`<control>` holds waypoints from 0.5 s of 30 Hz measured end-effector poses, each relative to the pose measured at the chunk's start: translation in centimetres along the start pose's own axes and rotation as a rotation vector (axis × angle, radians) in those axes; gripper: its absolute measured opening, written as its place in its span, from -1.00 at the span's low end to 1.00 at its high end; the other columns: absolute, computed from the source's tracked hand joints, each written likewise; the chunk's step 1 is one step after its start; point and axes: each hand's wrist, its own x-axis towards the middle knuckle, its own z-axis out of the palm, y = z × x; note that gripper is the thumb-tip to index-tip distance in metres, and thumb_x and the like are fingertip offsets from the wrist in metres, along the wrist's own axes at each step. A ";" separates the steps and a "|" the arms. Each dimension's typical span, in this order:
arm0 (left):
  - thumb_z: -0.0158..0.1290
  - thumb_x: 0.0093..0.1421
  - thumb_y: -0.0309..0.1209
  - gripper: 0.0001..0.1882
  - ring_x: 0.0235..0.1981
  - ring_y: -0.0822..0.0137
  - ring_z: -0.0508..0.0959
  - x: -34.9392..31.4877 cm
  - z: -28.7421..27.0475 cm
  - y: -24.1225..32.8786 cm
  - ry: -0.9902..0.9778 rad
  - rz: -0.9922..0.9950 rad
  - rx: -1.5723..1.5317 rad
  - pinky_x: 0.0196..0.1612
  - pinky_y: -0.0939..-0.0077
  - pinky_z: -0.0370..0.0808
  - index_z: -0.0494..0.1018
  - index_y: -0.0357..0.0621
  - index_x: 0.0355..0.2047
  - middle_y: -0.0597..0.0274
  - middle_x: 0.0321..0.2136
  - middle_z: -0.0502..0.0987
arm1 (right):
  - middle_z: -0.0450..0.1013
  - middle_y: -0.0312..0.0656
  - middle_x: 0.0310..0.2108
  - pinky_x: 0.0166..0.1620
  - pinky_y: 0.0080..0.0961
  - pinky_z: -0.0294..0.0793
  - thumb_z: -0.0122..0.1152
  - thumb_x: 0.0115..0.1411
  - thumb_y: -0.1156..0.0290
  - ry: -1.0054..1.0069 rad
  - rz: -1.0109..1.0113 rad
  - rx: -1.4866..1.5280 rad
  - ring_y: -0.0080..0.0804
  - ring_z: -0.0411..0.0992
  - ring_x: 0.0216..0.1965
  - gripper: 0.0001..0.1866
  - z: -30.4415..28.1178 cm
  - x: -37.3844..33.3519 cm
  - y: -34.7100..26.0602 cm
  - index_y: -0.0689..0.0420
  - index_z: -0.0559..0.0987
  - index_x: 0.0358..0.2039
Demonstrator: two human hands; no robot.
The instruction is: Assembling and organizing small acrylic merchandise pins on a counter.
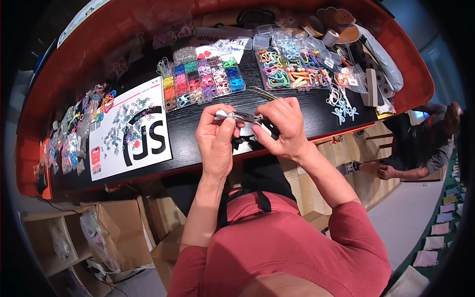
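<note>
My left hand (216,133) is closed, pinching a small pale blue and white piece (223,115) between thumb and fingers. My right hand (283,124) is closed around a small tool with a silvery metal tip (243,117), which looks like pliers; its grip is mostly hidden by my fingers. The tool's tip meets the pale piece between my hands, above the black table's near edge. Just beyond my right hand, a thin, curved, gold-toned metal thing (262,93) shows on the table; its kind is unclear.
A compartment box (197,81) of coloured clips stands beyond my hands, beside another box (292,72) of bright shaped pieces. Small rings lie on a white sheet (154,161) at left, next to bagged trinkets (69,143). A red rim (29,163) edges the table. Another person (420,148) sits at right.
</note>
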 end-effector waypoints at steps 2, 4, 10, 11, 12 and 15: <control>0.02 0.28 -0.65 -0.84 -0.36 0.50 0.52 0.0 -0.1 0.0 -0.004 0.006 -0.011 -0.33 0.66 0.46 0.41 -0.23 -0.14 0.18 -0.18 0.47 | 0.49 -0.24 -0.40 -0.19 -0.34 0.23 0.44 -0.01 0.25 0.014 -0.033 -0.020 -0.28 0.44 -0.36 -0.66 0.0 0.1 -0.1 0.14 0.56 -0.29; 0.02 0.27 -0.66 -0.83 -0.35 0.49 0.53 -0.1 -0.1 0.0 0.004 0.009 -0.018 -0.31 0.66 0.47 0.41 -0.23 -0.14 0.18 -0.18 0.47 | 0.49 -0.24 -0.41 -0.18 -0.34 0.23 0.43 -0.01 0.25 0.006 -0.036 -0.023 -0.28 0.43 -0.36 -0.67 -0.1 0.2 0.0 0.13 0.56 -0.28; 0.07 0.22 -0.69 -0.81 -0.28 0.48 0.51 -0.4 0.7 0.4 0.088 0.260 0.393 -0.22 0.61 0.49 0.40 -0.24 -0.17 0.20 -0.19 0.47 | 0.47 -0.26 -0.41 -0.18 -0.35 0.22 0.41 0.02 0.24 0.015 0.034 0.021 -0.30 0.42 -0.36 -0.68 -0.2 0.5 -0.2 0.12 0.55 -0.28; 0.08 0.22 -0.70 -0.80 -0.23 0.47 0.51 -0.3 0.5 0.3 0.065 0.374 0.534 -0.17 0.58 0.49 0.40 -0.24 -0.17 0.21 -0.19 0.47 | 0.47 -0.26 -0.40 -0.19 -0.36 0.22 0.41 0.03 0.24 0.030 0.048 0.018 -0.31 0.42 -0.36 -0.68 -0.4 0.6 -0.3 0.12 0.55 -0.28; 0.08 0.22 -0.70 -0.80 -0.23 0.47 0.51 -0.2 0.5 0.3 0.064 0.374 0.535 -0.17 0.58 0.49 0.40 -0.24 -0.17 0.21 -0.19 0.47 | 0.47 -0.26 -0.40 -0.19 -0.36 0.22 0.41 0.03 0.24 0.031 0.048 0.019 -0.31 0.42 -0.36 -0.68 -0.6 0.7 -0.4 0.12 0.55 -0.28; 0.13 0.12 -0.70 -0.76 -0.34 0.50 0.47 0.2 0.5 0.6 0.078 0.534 0.699 -0.35 0.62 0.47 0.43 -0.24 -0.21 0.21 -0.23 0.47 | 0.47 -0.25 -0.41 -0.19 -0.37 0.22 0.41 0.03 0.24 0.022 0.044 0.021 -0.31 0.41 -0.37 -0.68 -1.0 1.0 -0.7 0.12 0.55 -0.28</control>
